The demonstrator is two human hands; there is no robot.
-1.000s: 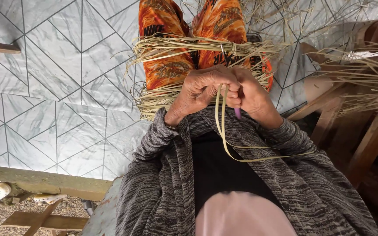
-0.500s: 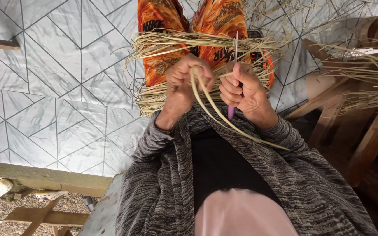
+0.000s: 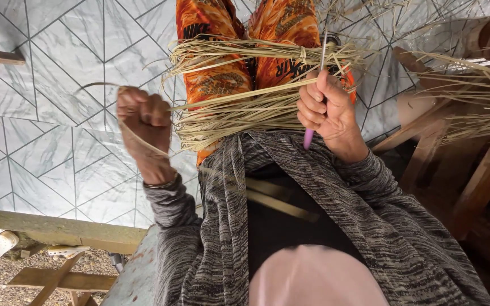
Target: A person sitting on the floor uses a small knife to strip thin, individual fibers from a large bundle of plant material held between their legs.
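Fingers (image 3: 143,113) of the left hand (image 3: 143,127) are clenching a straw strip (image 3: 239,94) running crosswise to the right hand (image 3: 327,110), gripping a purple-handled blade (image 3: 308,137) beside the straw bundle (image 3: 245,85).

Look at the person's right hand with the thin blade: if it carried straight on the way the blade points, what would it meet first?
Probably the tied bundle of straw strips across the lap: the right hand aims its blade up over it, though depth is unclear.

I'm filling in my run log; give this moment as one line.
left hand: fisted on straw strip, pulled out sideways | right hand: gripping purple-handled knife | bundle: across lap
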